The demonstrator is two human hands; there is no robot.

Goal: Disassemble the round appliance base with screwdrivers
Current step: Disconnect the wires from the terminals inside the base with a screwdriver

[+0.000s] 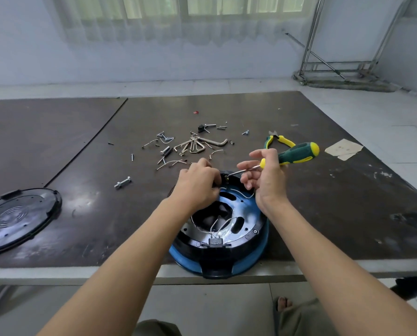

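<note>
The round appliance base [241, 229], blue outside and black inside with white wires across its open middle, lies upside down at the table's near edge. My left hand [199, 184] grips the base's far rim, fingers curled over it. My right hand [265, 177] holds a green and yellow screwdriver [294, 155] by the lower part of its handle. The metal shaft slants down to the left, and its tip meets a small fitting at the far rim [227, 175] between my hands.
A black round cover plate [15, 217] lies at the table's left. Several loose screws, bolts and hex keys [190, 145] are scattered beyond the base. Yellow-green cutting pliers [277, 140] lie behind the screwdriver. A scrap of paper [343, 149] sits at the right.
</note>
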